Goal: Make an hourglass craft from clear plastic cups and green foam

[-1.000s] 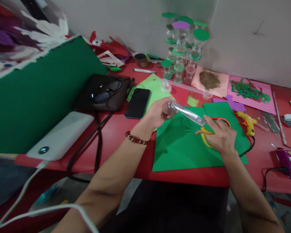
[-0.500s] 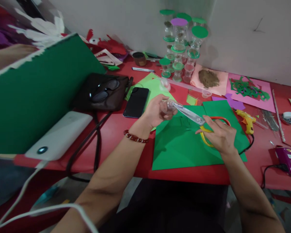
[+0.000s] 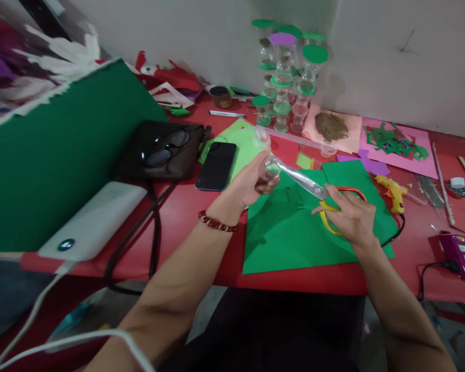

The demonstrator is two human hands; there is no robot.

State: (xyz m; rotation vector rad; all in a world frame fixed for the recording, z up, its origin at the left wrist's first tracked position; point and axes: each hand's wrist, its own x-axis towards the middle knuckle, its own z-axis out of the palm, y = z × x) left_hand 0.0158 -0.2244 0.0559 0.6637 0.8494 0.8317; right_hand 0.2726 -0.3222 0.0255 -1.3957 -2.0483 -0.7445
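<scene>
A clear plastic cup [image 3: 271, 169] is clasped in the left hand [image 3: 251, 182], above the tabletop [image 3: 182, 222]. The scissors [image 3: 305, 181] are gripped by their handles in the right hand [image 3: 351, 214], set apart from the left, with the blade tips brought to the cup. Below, a green sheet [image 3: 287, 243] is spread, flanked by a black phone [image 3: 217, 165] and a yellow glue gun [image 3: 392, 194].

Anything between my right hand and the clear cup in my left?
Only the scissors held in the right hand: their blades span the gap, tips at the clear cup in the left hand. Nothing else visible intervenes; the green sheet lies below.
</scene>
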